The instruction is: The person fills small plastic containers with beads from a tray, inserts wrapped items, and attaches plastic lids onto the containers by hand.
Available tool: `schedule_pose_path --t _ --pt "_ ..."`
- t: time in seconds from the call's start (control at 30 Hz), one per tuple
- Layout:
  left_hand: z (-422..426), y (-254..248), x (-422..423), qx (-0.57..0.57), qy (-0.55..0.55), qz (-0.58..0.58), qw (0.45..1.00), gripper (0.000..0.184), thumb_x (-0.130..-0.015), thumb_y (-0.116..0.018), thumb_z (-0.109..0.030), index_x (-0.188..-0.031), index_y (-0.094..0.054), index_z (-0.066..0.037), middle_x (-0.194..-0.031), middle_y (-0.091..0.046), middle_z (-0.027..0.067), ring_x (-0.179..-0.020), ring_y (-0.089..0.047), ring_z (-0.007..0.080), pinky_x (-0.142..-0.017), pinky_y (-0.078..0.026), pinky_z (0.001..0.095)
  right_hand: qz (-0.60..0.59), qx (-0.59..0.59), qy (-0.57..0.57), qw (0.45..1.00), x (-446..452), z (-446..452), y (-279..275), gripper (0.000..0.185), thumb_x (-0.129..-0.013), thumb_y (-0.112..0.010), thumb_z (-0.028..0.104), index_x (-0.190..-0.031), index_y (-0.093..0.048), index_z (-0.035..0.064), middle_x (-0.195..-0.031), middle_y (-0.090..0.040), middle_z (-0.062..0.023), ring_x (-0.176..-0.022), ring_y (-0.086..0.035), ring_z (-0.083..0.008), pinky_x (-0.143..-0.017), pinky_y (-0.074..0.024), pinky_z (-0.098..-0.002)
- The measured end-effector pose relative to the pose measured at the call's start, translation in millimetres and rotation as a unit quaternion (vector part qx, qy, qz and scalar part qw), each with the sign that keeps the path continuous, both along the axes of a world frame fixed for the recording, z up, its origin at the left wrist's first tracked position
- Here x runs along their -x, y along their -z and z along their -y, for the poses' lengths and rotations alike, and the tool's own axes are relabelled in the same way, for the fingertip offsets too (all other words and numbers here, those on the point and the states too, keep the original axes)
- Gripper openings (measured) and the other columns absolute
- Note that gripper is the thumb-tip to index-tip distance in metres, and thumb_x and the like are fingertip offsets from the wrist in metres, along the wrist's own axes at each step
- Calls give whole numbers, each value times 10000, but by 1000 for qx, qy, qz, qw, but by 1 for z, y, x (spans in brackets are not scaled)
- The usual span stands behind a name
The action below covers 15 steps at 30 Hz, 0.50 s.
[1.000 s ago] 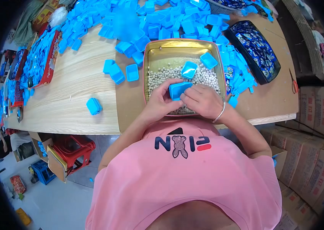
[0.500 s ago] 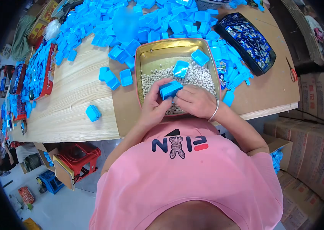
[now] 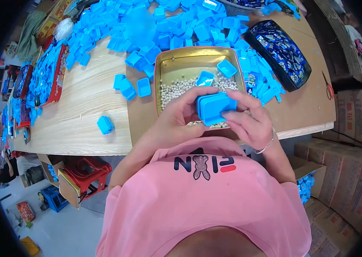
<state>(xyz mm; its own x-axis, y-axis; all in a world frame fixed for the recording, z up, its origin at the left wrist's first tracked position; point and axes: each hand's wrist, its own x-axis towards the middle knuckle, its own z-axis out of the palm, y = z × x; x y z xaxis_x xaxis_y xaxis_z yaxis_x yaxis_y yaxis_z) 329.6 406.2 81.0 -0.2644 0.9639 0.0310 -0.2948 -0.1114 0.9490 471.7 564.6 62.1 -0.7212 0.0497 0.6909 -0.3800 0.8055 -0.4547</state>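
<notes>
Low over the front of a gold-lined tin (image 3: 160,68) with small pale beads (image 3: 173,90), both hands hold a blue plastic box (image 3: 216,109). My left hand (image 3: 181,115) is closed on its left side, thumb below and fingers behind. My right hand (image 3: 251,118) grips its right side between thumb and fingers. The box looks like stacked layers; its inside is hidden. Behind the hands, two open blue trays (image 3: 226,68) rest in the tin, one of them partly covered by my left fingers.
A large heap of blue trays (image 3: 181,25) spreads behind the tin. Loose trays (image 3: 143,87) and a closed-looking blue box (image 3: 105,124) lie to the left. A black container of shiny packets (image 3: 281,51) and scissors (image 3: 329,91) are at right.
The blue box has come closer to my body and up from the beads, and its broad face now shows. My right hand has shifted right, its fingers more spread around the box.
</notes>
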Motion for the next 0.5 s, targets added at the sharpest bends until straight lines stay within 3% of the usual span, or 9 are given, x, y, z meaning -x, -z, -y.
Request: schedule_pose_path --t 0.1,0.3,0.43,0.5 --pt "-2 6 1 33 5 -5 999 634 -730 -537 161 -1317 -412 -42 -1213 -518 137 -1088 -530 206 -968 -434 328 53 28 -13 998 -4 -4 -4 159 -744 -673 -26 -897 -671 15 -1272 -498 -164 -749 -554 -173 -640 -467 -267" --pt "-3 -4 -4 57 -10 -93 994 608 -749 -550 148 -1311 -420 -44 -1210 -523 129 -1073 -543 208 -961 -447 333 33 35 -1 999 -5 -2 -4 155 -754 -662 -25 -905 -668 10 -1270 -502 -160 -756 -543 -171 -635 -464 -257" --pt "-4 -3 -12 -15 -76 -116 990 541 -710 -522 87 -1235 -506 -42 -921 -601 87 -763 -533 131 -692 -461 226 16 -6 28 999 -7 1 -5 157 -764 -663 -8 -920 -663 6 -1246 -522 -162 -794 -570 -184 -644 -468 -251" --pt "-5 -5 -13 -20 -88 -124 988 508 -722 -530 77 -1216 -518 -40 -922 -602 86 -758 -529 129 -690 -460 227 6 -15 28 999 -5 1 -4 161 -761 -667 -5 -922 -661 9 -1236 -529 -162 -809 -577 -191 -647 -471 -253"
